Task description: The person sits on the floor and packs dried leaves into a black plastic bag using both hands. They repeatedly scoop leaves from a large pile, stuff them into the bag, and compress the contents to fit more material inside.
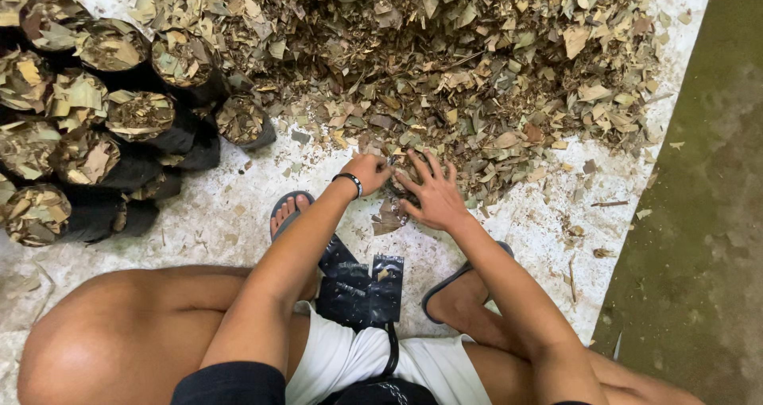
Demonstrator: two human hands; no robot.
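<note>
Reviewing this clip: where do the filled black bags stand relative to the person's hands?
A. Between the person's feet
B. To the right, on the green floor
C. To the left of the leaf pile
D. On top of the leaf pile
C: the filled black bags cluster at the upper left, while left hand and right hand work at the leaf pile edge.

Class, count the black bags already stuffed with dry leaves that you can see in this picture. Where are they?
About 13, all clustered at upper left on the white sheet: a back row, middle rows, and one lowest. More may be hidden or cut off at the edge.
</note>
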